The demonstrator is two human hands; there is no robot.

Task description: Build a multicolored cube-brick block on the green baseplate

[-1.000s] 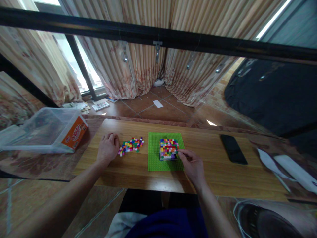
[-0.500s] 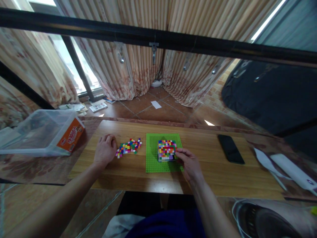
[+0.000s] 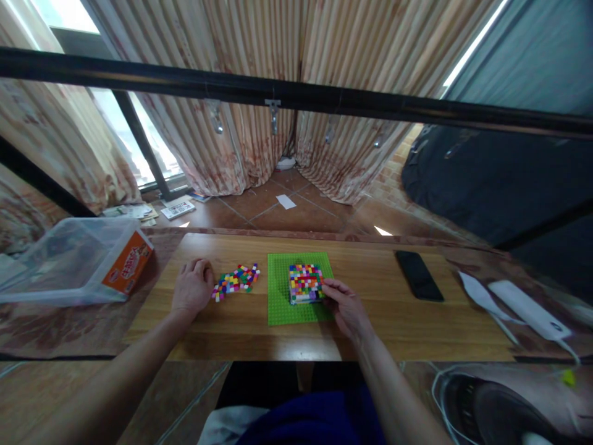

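Small multicoloured toy bricks form a squarish block [image 3: 306, 283] on a green studded baseplate [image 3: 277, 309]. My right hand [image 3: 345, 306] is at the block's right side, thumb and fingers pressed together against its edge; any single brick between the fingertips is too small to make out. On the table's left part my left hand [image 3: 192, 285] rests with its fingers curled inward, the undersides hidden. Just right of it lies a loose spread of small bricks [image 3: 236, 281] in mixed colours, close to the fingertips.
The wooden table [image 3: 389, 337] carries a black phone [image 3: 419, 275] on its right. Beyond its right end lie paper [image 3: 484, 296] and a white power strip [image 3: 530, 309]. A clear plastic bin [image 3: 69, 259] with an orange label stands to the left. A dark bar [image 3: 231, 93] crosses the upper view.
The view has tilted up and turned slightly right. My right hand's fingers have settled along the block's right side, lower than before. My left hand stays beside the loose bricks.
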